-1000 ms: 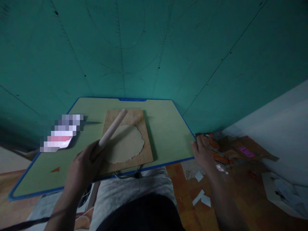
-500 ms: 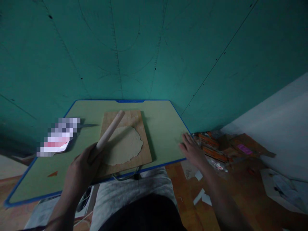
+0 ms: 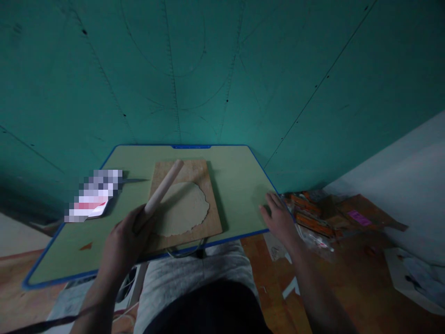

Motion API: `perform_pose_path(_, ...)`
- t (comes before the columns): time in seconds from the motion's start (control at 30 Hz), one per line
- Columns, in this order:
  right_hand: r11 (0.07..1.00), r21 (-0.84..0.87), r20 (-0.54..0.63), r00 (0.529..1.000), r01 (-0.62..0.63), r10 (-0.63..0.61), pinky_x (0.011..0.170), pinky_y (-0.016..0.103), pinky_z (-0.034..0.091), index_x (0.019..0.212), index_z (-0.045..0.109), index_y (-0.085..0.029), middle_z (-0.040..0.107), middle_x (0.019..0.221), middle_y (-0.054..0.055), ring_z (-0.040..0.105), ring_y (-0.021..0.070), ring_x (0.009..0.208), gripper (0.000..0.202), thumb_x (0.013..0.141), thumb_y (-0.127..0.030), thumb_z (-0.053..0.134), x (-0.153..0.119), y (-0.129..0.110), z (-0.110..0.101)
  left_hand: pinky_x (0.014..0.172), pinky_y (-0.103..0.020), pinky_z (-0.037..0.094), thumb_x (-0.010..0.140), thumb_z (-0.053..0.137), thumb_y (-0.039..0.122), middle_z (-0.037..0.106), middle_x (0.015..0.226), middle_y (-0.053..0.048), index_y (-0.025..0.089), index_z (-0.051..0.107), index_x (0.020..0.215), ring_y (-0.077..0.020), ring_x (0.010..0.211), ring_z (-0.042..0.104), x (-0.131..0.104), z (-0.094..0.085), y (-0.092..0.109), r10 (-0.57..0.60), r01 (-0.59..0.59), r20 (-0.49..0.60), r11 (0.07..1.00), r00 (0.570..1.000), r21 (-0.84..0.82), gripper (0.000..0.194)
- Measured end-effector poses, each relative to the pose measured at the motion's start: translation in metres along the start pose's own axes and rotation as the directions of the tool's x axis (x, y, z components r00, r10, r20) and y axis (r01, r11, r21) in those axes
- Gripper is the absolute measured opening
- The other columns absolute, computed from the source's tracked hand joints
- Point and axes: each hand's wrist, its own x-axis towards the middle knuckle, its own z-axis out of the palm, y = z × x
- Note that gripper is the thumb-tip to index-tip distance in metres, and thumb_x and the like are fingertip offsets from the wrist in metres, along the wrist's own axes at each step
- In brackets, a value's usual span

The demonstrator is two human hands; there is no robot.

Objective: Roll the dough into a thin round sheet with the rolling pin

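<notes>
My left hand (image 3: 127, 241) is closed around the near end of a wooden rolling pin (image 3: 164, 185), which slants up and to the right over the dough. Beneath it a flattened, pale sheet of dough (image 3: 187, 208) with a ragged right edge lies on a wooden board (image 3: 213, 218). Part of the dough's left side is hidden by the pin and hand. My right hand (image 3: 278, 215) rests on the right end of the table, fingers spread, holding nothing.
The green folding table (image 3: 239, 185) has a blue rim and stands against a green wall. A pixelated flat item (image 3: 95, 195) and a thin blade-like thing (image 3: 135, 180) lie at its left. An orange-brown scrap (image 3: 86, 246) is nearer. Cardboard (image 3: 368, 211) and packaging clutter the floor at right.
The view has shifted slightly, so the table appears a little further right. Both hands keep nearly the same places, the left still on the rolling pin and the right at the table's edge.
</notes>
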Motion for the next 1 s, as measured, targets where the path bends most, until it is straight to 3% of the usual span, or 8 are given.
perform_pose_path(0.1,1.000,0.006,0.084,0.996,-0.021,0.020,0.115,0.055,0.038,0.139,0.059,-0.015,0.050,0.153,0.018,0.046,0.0340,0.142,0.055,0.096,-0.045,0.046,-0.002,0.005,-0.008,0.059,-0.031,0.050,0.083,0.051,0.050,0.075,0.090,-0.012,0.018,0.067,0.120,-0.0280,0.076,0.071,0.000,0.000,0.001,-0.008,0.008,0.014,1.000,1.000,-0.011,0.052)
perform_pose_path(0.2,0.948,0.101,0.108,0.950,-0.302,0.292,0.111,0.057,0.040,0.140,0.059,-0.019,0.057,0.147,0.017,0.050,0.0369,0.138,0.065,0.090,-0.061,0.049,-0.022,0.033,-0.017,0.061,-0.032,0.051,0.083,0.051,0.050,0.075,0.092,-0.013,0.017,0.067,0.122,-0.0288,0.078,0.071,-0.001,0.000,0.000,-0.006,0.006,0.009,1.000,1.000,-0.002,0.053)
perform_pose_path(0.37,0.550,0.532,0.283,0.747,-0.644,0.601,0.082,0.046,0.058,0.108,0.073,-0.023,0.076,0.094,0.013,0.073,0.0315,0.092,0.073,0.081,-0.083,0.040,-0.067,0.070,-0.009,0.064,-0.032,0.052,0.084,0.051,0.049,0.075,0.093,-0.011,0.018,0.067,0.121,-0.0277,0.080,0.071,-0.001,0.000,0.002,0.008,-0.008,0.004,1.000,1.000,-0.012,0.051)
perform_pose_path(0.43,0.467,0.605,0.242,0.708,-0.645,0.664,0.081,0.045,0.058,0.109,0.070,-0.022,0.075,0.092,0.012,0.073,0.0298,0.088,0.071,0.079,-0.080,0.043,-0.072,0.071,-0.004,0.066,-0.032,0.053,0.084,0.051,0.048,0.076,0.094,-0.011,0.018,0.067,0.120,-0.0271,0.080,0.071,-0.001,0.001,0.003,0.019,-0.019,0.001,1.000,1.000,-0.020,0.050)
perform_pose_path(0.5,0.530,0.612,0.074,0.709,-0.587,0.701,0.091,0.047,0.054,0.118,0.066,-0.021,0.074,0.105,0.012,0.070,0.0305,0.101,0.067,0.076,-0.072,0.054,-0.067,0.065,-0.005,0.068,-0.032,0.054,0.084,0.051,0.048,0.076,0.095,-0.011,0.017,0.067,0.121,-0.0272,0.081,0.071,-0.001,0.002,0.003,0.031,-0.031,-0.006,0.999,1.000,-0.025,0.050)
perform_pose_path(0.63,0.750,0.546,-0.128,0.848,-0.373,0.515,0.109,0.053,0.042,0.128,0.061,-0.016,0.064,0.132,0.017,0.056,0.0333,0.127,0.063,0.080,-0.056,0.058,-0.049,0.028,-0.018,0.069,-0.034,0.054,0.085,0.052,0.047,0.076,0.097,-0.012,0.016,0.067,0.122,-0.0269,0.081,0.071,-0.002,0.004,0.001,0.042,-0.043,-0.018,0.998,0.999,-0.044,0.050)
perform_pose_path(0.8,0.832,0.554,-0.105,0.987,-0.041,0.119,0.111,0.051,0.044,0.131,0.060,-0.021,0.059,0.143,0.016,0.053,0.0299,0.134,0.044,0.094,-0.043,0.051,-0.046,-0.068,-0.014,0.075,-0.036,0.055,0.087,0.051,0.050,0.076,0.102,-0.013,0.015,0.066,0.124,-0.0285,0.088,0.071,-0.003,0.002,0.004,0.034,-0.034,-0.004,0.997,0.999,-0.073,0.053)
perform_pose_path(1.0,0.837,0.472,-0.115,0.961,0.276,-0.252,0.108,0.049,0.050,0.129,0.065,-0.024,0.059,0.140,0.013,0.055,0.0278,0.132,0.038,0.096,-0.028,0.049,-0.029,-0.146,0.007,0.077,-0.036,0.055,0.086,0.051,0.046,0.077,0.103,-0.013,0.016,0.067,0.123,-0.0290,0.091,0.072,-0.003,0.001,0.007,0.037,-0.037,-0.004,0.996,0.999,-0.086,0.050)
